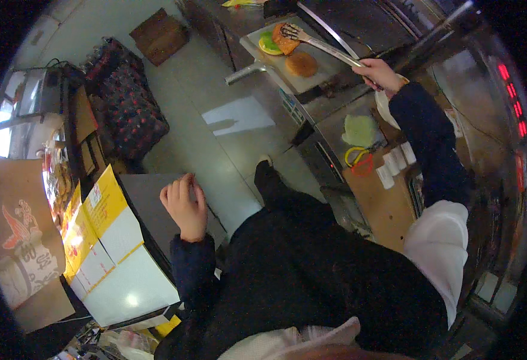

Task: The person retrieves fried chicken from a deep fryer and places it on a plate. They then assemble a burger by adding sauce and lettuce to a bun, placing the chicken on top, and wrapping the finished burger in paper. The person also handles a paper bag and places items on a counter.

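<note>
My right hand (380, 74) grips metal food tongs (328, 45) at their joined end, and their two arms spread apart. One slotted tip lies over an orange-brown fried patty (286, 44) on a white cutting board (297, 83). The patty partly covers a bun half topped with green lettuce (269, 42). Beside them rests a browned bun half (301, 64). On the other side, my left hand (184, 204) hovers with loosely curled fingers and nothing visible in it, to the right of the yellow and white printed boards (110, 211).
A metal bar handle (245, 73) juts out near the cutting board. Light green sheets (359, 130), yellow and red rings (357, 157) and white rolls (394, 166) lie along the right counter. A patterned cloth-covered object (126, 101) and a cardboard box (159, 37) stand across the tiled floor.
</note>
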`<move>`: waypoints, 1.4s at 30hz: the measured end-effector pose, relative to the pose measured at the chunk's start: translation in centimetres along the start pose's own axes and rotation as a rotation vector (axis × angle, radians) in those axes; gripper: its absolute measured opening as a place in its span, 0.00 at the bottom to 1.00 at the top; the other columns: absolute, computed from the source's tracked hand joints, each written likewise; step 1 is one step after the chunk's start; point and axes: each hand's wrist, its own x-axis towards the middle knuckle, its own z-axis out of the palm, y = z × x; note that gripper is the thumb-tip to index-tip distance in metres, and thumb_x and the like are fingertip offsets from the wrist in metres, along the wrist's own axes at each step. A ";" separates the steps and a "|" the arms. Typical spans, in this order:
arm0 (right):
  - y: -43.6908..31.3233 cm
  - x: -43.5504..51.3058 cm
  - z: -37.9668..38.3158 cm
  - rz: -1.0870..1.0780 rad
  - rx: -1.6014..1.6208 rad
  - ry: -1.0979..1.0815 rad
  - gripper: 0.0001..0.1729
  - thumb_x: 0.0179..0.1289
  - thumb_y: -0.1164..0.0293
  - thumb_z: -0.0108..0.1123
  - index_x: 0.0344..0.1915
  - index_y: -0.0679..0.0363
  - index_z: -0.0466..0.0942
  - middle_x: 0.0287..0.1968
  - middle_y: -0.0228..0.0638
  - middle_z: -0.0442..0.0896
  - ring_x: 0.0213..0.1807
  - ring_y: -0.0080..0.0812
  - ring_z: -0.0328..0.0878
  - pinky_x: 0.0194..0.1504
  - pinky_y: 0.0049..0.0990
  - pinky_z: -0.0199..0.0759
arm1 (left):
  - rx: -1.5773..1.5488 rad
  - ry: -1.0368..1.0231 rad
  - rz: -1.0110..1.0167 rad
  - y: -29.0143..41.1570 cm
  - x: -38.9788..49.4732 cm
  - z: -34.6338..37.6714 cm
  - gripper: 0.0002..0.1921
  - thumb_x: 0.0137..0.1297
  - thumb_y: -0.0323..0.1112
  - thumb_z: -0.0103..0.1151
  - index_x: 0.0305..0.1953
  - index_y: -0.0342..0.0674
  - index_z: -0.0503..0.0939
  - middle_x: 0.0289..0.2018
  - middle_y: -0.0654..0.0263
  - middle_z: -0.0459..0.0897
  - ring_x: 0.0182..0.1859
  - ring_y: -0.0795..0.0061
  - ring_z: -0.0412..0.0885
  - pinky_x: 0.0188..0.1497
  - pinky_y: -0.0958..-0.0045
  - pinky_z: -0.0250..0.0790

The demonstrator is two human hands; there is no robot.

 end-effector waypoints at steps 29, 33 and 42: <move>-7.4 1.0 12.1 0.431 -0.828 0.827 0.29 0.60 0.53 0.61 0.57 0.56 0.70 0.40 0.43 0.82 0.31 0.43 0.82 0.30 0.39 0.76 | -0.595 -0.586 0.905 -0.1 38.3 24.1 0.09 0.56 0.31 0.59 0.40 0.40 0.78 0.40 0.62 0.79 0.46 0.62 0.76 0.53 0.60 0.62; -5.5 -8.5 13.6 0.625 -0.498 1.230 0.29 0.60 0.58 0.64 0.56 0.64 0.71 0.41 0.48 0.82 0.38 0.44 0.82 0.36 0.33 0.76 | -0.609 -0.708 1.144 7.3 36.9 28.3 0.15 0.55 0.34 0.59 0.46 0.40 0.77 0.48 0.61 0.77 0.53 0.61 0.73 0.56 0.56 0.60; 11.7 -25.2 11.2 1.191 -0.067 1.442 0.33 0.65 0.49 0.54 0.60 0.61 0.66 0.37 0.41 0.83 0.33 0.39 0.78 0.34 0.35 0.71 | -0.345 -0.599 1.203 14.8 31.5 37.0 0.39 0.55 0.43 0.61 0.67 0.42 0.58 0.65 0.46 0.60 0.67 0.42 0.56 0.66 0.38 0.47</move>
